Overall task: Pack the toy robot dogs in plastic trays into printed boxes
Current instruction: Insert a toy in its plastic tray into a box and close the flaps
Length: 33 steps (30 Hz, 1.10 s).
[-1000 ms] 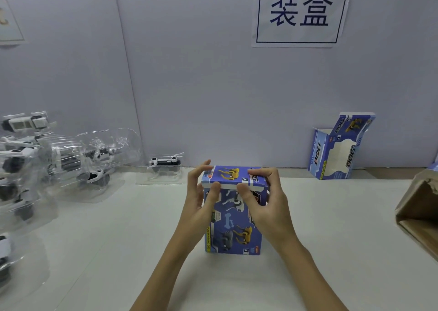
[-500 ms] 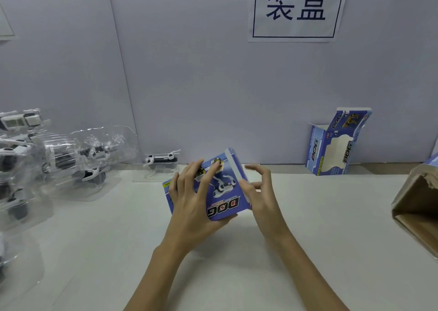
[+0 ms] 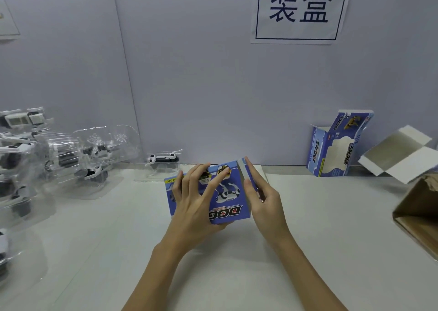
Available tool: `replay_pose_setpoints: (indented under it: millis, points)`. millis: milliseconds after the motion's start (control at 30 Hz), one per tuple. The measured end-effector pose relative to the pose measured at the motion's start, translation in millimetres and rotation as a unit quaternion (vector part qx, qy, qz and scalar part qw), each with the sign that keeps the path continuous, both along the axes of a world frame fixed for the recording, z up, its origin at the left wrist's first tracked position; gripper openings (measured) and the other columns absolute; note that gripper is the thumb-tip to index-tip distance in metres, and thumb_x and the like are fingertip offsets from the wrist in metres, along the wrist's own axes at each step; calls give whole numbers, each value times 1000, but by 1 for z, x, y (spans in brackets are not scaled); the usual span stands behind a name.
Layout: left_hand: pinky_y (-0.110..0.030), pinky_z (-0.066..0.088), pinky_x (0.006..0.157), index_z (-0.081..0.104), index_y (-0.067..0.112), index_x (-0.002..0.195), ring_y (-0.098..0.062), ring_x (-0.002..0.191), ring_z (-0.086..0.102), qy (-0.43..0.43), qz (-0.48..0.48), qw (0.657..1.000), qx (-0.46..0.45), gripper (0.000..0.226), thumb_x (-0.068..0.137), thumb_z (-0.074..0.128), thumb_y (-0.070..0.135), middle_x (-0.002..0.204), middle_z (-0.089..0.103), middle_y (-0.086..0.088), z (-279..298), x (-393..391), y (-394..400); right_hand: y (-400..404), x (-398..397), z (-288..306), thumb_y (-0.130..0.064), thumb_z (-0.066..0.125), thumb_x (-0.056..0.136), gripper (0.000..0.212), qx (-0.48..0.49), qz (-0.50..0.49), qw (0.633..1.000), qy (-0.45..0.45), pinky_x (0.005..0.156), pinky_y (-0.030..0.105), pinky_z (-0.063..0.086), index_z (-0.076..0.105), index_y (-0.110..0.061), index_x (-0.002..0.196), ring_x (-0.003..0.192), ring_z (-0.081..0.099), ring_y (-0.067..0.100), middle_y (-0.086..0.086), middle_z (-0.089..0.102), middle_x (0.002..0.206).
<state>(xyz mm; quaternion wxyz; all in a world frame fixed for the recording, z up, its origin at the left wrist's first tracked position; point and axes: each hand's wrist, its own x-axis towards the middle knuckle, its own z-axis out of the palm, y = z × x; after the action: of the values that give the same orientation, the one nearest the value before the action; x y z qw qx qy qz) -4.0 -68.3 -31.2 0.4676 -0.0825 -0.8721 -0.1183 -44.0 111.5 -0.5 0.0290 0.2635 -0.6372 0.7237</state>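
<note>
Blue printed cardboard box (image 3: 221,192), flaps closed, lies tilted above the white table (image 3: 308,227), gripped by the left hand (image 3: 196,201); the right hand (image 3: 263,199) presses its end, fingers straight. Clear-trayed toy dogs (image 3: 71,159) and 1 open-topped blue box (image 3: 336,149) await packing.
</note>
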Motion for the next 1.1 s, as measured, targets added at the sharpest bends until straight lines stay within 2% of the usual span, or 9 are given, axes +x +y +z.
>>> replay_pose_setpoints:
  millis: [133, 233, 567, 700, 867, 1000, 1100]
  points:
    - [-58, 13, 124, 28, 38, 157, -25, 154, 19, 8, 15, 1000, -10, 110, 66, 82, 68, 161, 26, -8, 1, 2, 2, 0, 0, -1, -35, 56, 95, 51, -3, -4, 1000, -1, 68, 28, 64, 51, -40, 146, 107, 74, 14, -14, 74, 119]
    - [-58, 13, 124, 30, 37, 156, -27, 154, 19, 8, 20, 1000, -15, 108, 67, 82, 68, 160, 26, -9, 2, 2, 3, 0, 1, -2, -35, 57, 96, 50, -1, -9, 1000, -3, 67, 27, 63, 52, -41, 145, 107, 74, 14, -20, 74, 115]
    - [-59, 15, 123, 26, 43, 159, -32, 154, 22, 8, 36, 998, -45, 108, 69, 78, 72, 161, 26, -12, -2, 0, 3, -1, 2, -4, -33, 59, 93, 46, -4, -18, 1000, 9, 65, 25, 62, 55, -43, 138, 106, 74, 15, -19, 74, 113]
    - [-59, 15, 123, 27, 42, 158, -30, 154, 19, 9, 37, 998, -42, 107, 69, 78, 71, 162, 25, -11, -2, 1, 3, -1, 2, -2, -34, 58, 92, 48, -5, -1, 1000, 13, 68, 28, 64, 54, -43, 140, 108, 74, 18, -4, 71, 126]
    - [-58, 14, 123, 31, 40, 156, -29, 153, 20, 12, 30, 999, -30, 103, 68, 79, 69, 160, 26, -10, 0, 2, 3, -2, 2, 0, -35, 56, 93, 53, 9, 17, 1000, 17, 76, 35, 65, 50, -41, 146, 116, 70, 24, 4, 63, 139]
    - [-57, 13, 124, 32, 40, 156, -30, 152, 22, 15, 31, 999, -27, 105, 68, 81, 67, 160, 28, -10, 1, 3, 4, -4, 1, -2, -28, 48, 105, 47, 2, 56, 998, 3, 77, 32, 64, 45, -43, 150, 123, 67, 22, 3, 57, 146]
    - [-53, 9, 125, 32, 40, 156, -30, 151, 22, 16, 27, 999, -14, 105, 67, 81, 67, 159, 28, -10, 2, 3, 4, -5, 1, -4, -27, 40, 110, 53, 27, 114, 993, -7, 85, 33, 62, 29, -49, 157, 139, 54, 20, -6, 42, 159]
